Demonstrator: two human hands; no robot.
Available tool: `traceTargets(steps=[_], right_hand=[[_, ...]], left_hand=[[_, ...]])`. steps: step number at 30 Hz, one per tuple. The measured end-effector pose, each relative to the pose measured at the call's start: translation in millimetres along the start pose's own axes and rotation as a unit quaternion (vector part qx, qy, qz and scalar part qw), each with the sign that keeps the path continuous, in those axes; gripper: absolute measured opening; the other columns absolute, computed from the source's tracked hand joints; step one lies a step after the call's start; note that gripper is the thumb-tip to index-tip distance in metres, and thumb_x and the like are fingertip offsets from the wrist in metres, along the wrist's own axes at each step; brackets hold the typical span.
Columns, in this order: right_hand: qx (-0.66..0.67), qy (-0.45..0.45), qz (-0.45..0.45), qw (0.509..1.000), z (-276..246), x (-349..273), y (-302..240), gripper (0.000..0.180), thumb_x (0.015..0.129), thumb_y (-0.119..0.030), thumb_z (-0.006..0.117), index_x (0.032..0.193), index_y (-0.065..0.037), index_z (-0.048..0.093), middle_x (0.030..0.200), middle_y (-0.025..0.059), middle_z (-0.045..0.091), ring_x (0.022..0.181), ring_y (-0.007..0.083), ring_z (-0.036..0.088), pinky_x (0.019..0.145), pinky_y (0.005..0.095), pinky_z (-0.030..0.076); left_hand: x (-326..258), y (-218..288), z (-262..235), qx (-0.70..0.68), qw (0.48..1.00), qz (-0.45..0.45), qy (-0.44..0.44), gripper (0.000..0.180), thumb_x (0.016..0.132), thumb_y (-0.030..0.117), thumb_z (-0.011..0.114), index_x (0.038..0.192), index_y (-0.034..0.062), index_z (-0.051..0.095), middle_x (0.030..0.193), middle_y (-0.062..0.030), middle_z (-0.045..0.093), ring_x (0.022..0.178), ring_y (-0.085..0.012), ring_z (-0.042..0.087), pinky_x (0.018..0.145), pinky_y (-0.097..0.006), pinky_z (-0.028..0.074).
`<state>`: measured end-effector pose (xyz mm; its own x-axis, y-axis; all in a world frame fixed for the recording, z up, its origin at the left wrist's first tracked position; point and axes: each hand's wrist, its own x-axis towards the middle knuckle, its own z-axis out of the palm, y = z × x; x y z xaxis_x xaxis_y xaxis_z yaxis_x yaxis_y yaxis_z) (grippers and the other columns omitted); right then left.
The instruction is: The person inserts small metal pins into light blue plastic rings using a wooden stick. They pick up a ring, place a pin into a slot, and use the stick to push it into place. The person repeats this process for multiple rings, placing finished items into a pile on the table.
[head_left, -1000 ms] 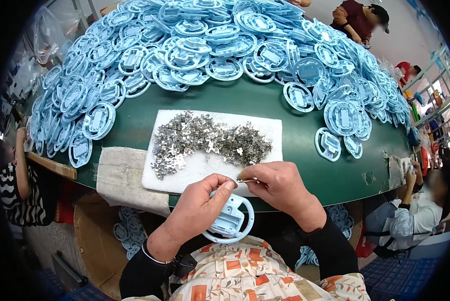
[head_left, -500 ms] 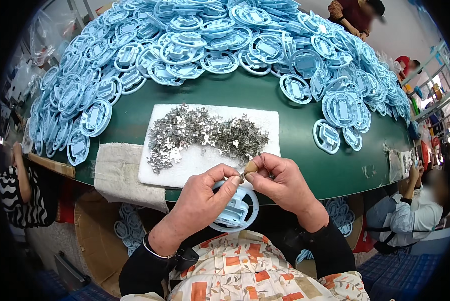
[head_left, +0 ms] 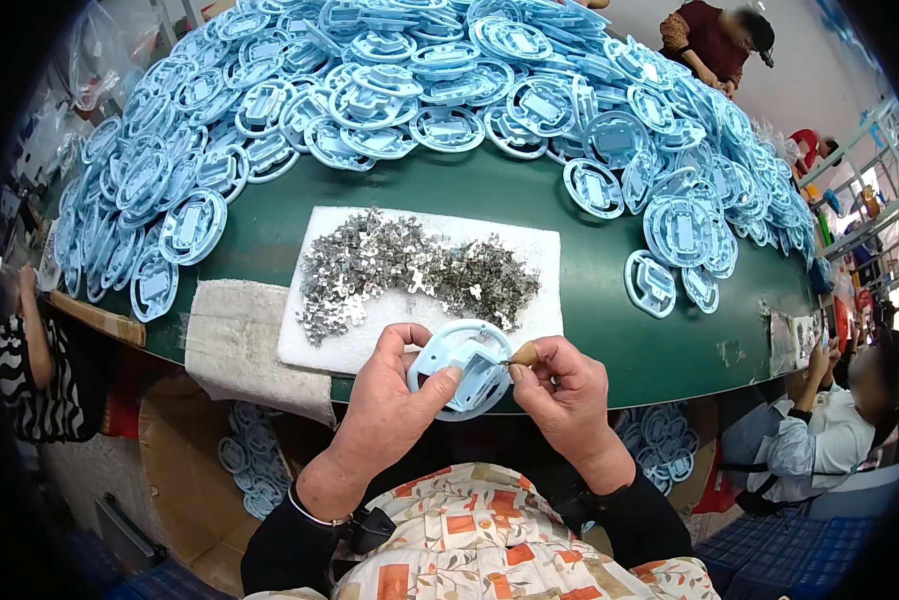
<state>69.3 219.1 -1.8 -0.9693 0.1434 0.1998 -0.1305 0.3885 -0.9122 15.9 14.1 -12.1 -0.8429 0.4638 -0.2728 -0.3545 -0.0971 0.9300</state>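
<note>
- The left hand grips a round light-blue plastic ring part, thumb curled over its upper left rim and fingers closed beneath it.
- The part is held in the air just off the near edge of the green table, tilted up toward the person, its rectangular middle block facing them.
- The right hand is closed around a small tool with a brown wooden handle, pinched between thumb and forefinger; its tip meets the right side of the part's middle block.
- The two hands are close together, nearly touching across the part.
- Just beyond the hands, a white foam pad lies at the near edge of the table, bearing a heap of small silver metal clips spread across its far half.
- To the pad's left, a pale folded cloth hangs over the near edge.
- A large pile of matching blue ring parts covers the far and left sides of the table, and runs down its right side.
- A few single ring parts lie apart on the bare green near the right edge.
- More blue parts sit in a cardboard box below the table at the left.
- Other people sit at the right and far edge.
</note>
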Motion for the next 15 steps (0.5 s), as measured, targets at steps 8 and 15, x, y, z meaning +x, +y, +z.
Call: traceTargets(steps=[8,15], right_hand=[[-0.085,-0.012,-0.046,0.995,13.1,5.0,5.4,0.007,0.087,0.000,0.070,0.094,0.000,0.067,0.062,-0.0051,0.053,0.052,-0.0006,0.041,0.048,0.0188,0.034],[-0.244,-0.023,-0.080,0.966,12.8,10.7,-14.0,0.010,0.083,-0.005,0.073,0.091,-0.006,0.066,0.067,0.0093,0.066,0.054,0.0221,0.066,0.050,0.0337,0.050]], left_hand=[[-1.6,-4.0,3.8,-0.041,0.999,0.017,0.011,0.049,0.098,0.006,0.064,0.138,-0.0052,0.038,0.112,-0.0152,0.069,0.099,-0.0114,0.066,0.084,-0.026,0.055],[-1.3,3.3,3.4,0.015,1.000,0.002,0.000,0.051,0.100,0.005,0.062,0.143,-0.0050,0.037,0.117,-0.0141,0.068,0.099,-0.0114,0.066,0.083,-0.025,0.056]])
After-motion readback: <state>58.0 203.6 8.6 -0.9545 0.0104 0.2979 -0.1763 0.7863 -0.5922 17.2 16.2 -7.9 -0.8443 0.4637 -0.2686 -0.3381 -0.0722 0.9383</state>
